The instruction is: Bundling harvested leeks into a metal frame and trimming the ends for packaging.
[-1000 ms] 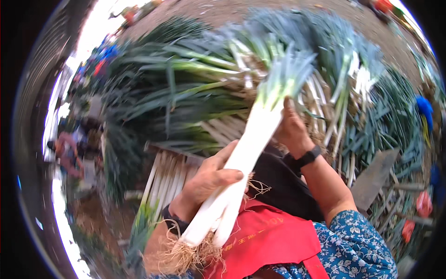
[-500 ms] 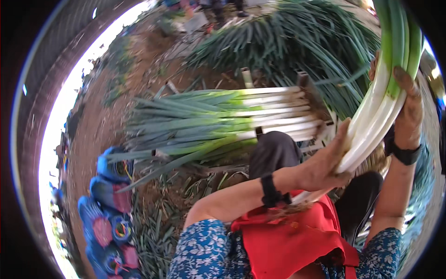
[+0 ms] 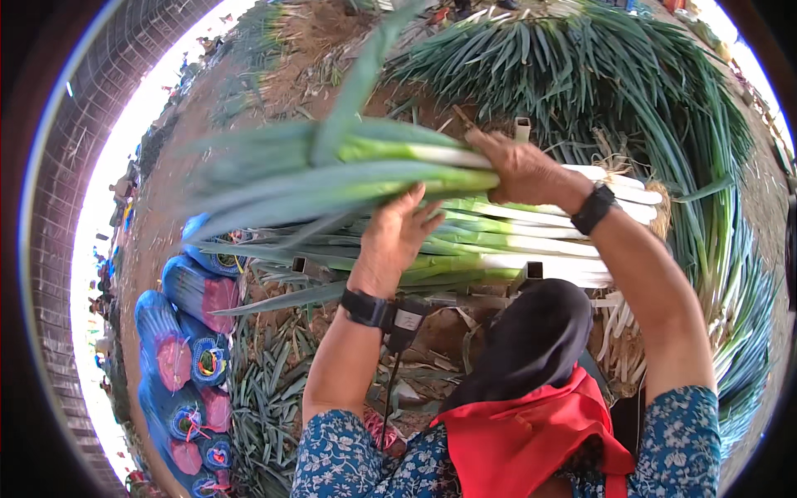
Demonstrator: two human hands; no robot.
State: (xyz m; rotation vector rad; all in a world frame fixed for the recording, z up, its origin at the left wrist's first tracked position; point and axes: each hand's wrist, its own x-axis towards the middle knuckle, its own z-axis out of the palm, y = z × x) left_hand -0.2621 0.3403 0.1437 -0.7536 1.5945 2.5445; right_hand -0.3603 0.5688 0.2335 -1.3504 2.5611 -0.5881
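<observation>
Long leeks with white stalks and green leaves are in and under my hands. My right hand [image 3: 527,170] is closed over a bunch of leeks [image 3: 452,158] where the white meets the green, its thumb and fingertips partly hidden. My left hand [image 3: 394,236] is beside the same bunch, fingers apart, touching the near side of its leaves. These leaves are smeared by motion and stretch to the left. Beneath lies a row of leeks [image 3: 548,243] on a metal rack, white ends and roots to the right.
A large heap of leeks [image 3: 573,75] spreads across the back and down the right side. Blue net bundles [image 3: 178,357] with pink patches lie at the left. Rack posts [image 3: 531,272] stick up around the row. Loose leaves [image 3: 278,398] litter the ground near my left arm.
The leeks have come from upright at my right down over the rack, leaves now pointing left. Both hands moved left with them, and my left hand's fingers have spread.
</observation>
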